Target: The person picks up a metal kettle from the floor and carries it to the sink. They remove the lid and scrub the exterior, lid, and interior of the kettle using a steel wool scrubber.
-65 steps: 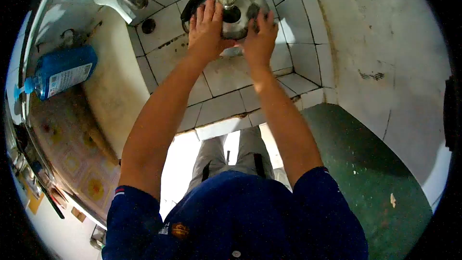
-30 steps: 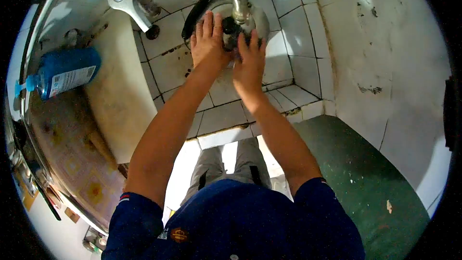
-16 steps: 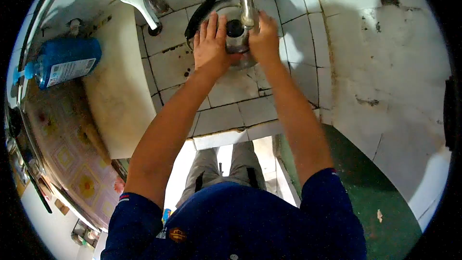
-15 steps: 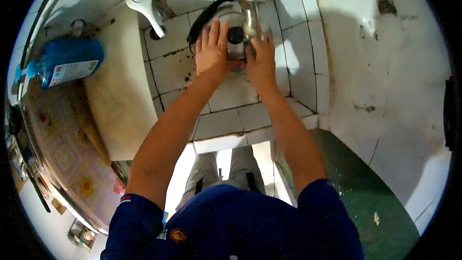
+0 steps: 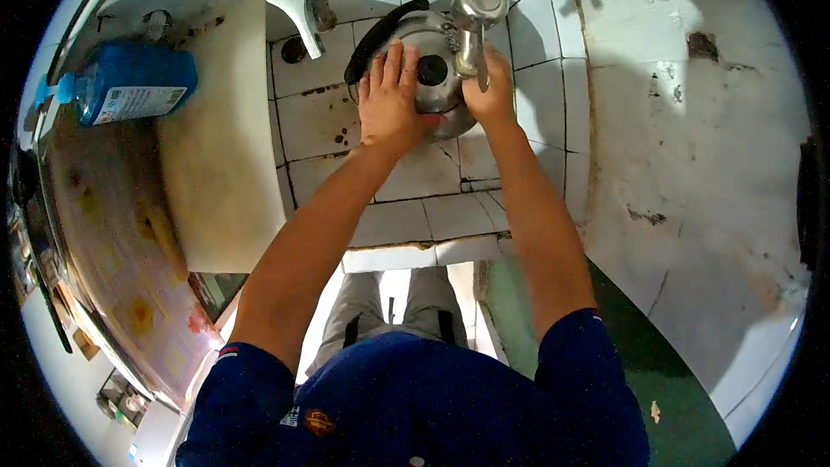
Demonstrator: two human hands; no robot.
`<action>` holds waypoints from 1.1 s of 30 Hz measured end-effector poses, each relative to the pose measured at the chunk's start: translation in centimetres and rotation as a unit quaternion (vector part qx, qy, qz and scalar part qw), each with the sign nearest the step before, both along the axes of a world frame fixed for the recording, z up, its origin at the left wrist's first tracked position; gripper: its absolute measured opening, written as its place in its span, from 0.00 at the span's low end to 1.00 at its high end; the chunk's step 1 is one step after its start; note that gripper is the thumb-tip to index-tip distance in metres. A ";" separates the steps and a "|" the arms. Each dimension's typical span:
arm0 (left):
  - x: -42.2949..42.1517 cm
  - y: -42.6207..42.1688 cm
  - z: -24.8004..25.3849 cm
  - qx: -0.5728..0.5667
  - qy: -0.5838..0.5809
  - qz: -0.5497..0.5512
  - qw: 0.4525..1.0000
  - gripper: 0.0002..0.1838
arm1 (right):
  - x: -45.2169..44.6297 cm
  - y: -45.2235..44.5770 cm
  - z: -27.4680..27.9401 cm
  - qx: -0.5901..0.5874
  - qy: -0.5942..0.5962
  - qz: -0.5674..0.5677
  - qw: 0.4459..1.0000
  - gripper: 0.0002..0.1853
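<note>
a tiled sink (image 5: 402, 177) of white squares with dark, grimy joints is the middle of the room. to the right of the sink rises an off-white wall (image 5: 683, 147), scuffed and stained, with a dark chipped patch (image 5: 702, 46) high up. a green surface (image 5: 640, 363) lies below and right of the sink, flecked with pale spots. left of the sink runs a smooth cream slab (image 5: 216, 156), and past that a worn floral covering (image 5: 130, 268). glaring white light shows below the sink, while soft shadows cross the wall.
</note>
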State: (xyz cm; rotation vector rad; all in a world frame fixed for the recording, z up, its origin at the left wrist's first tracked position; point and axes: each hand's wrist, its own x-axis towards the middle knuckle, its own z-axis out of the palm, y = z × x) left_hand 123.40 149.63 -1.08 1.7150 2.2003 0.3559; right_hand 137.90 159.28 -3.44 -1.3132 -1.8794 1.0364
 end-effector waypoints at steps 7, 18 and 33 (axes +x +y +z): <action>-0.2 0.2 -0.5 0.012 0.008 0.001 1.000 0.63 | 0.4 -1.6 -0.2 0.065 -0.097 0.054 0.992 0.25; -0.1 -0.1 0.1 0.029 -0.024 0.021 0.999 0.64 | 3.3 -3.0 -2.0 -0.057 -0.071 0.005 0.996 0.24; -4.3 0.4 0.4 0.020 0.030 -0.074 0.997 0.59 | 0.3 -6.3 -1.9 0.019 -0.106 -0.068 0.992 0.21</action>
